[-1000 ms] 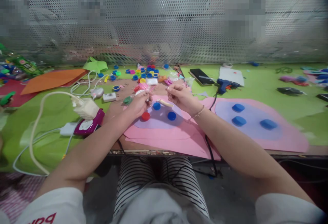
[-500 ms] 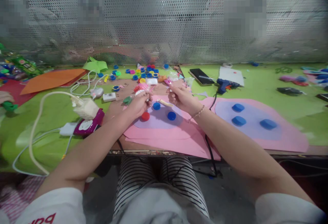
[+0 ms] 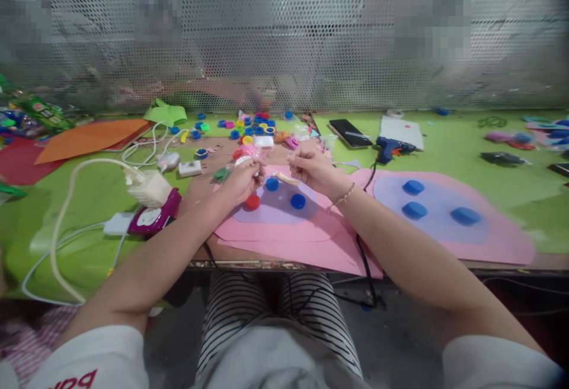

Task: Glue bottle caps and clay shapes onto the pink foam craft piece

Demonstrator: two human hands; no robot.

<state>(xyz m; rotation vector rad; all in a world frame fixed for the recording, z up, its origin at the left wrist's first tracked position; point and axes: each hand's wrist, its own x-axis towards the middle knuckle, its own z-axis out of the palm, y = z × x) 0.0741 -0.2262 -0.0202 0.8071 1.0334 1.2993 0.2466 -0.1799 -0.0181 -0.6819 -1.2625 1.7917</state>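
Note:
My left hand [image 3: 247,180] is closed over the left part of the pink paper [image 3: 267,233], with a small white thing [image 3: 241,161] at its fingers. Facing it, my right hand [image 3: 313,169] has its fingertips pinched together; what they hold, if anything, is too small to tell. Between and below the hands, a purple paper shape [image 3: 275,214] bears a red cap [image 3: 252,201] and two blue caps [image 3: 297,201]. A pale curved strip [image 3: 287,179] lies between the hands.
Right of my hands, another pink and purple paper piece [image 3: 502,244] carries three blue caps. Behind lie a phone [image 3: 350,133], a blue glue gun [image 3: 393,148] and several loose caps [image 3: 258,130]. A purple power socket [image 3: 153,217] with cables stands at the left.
My right hand has shifted slightly left and its fingers have moved off the pink bit behind them. Another person's hand with a green thing at the far left edge has gone from there.

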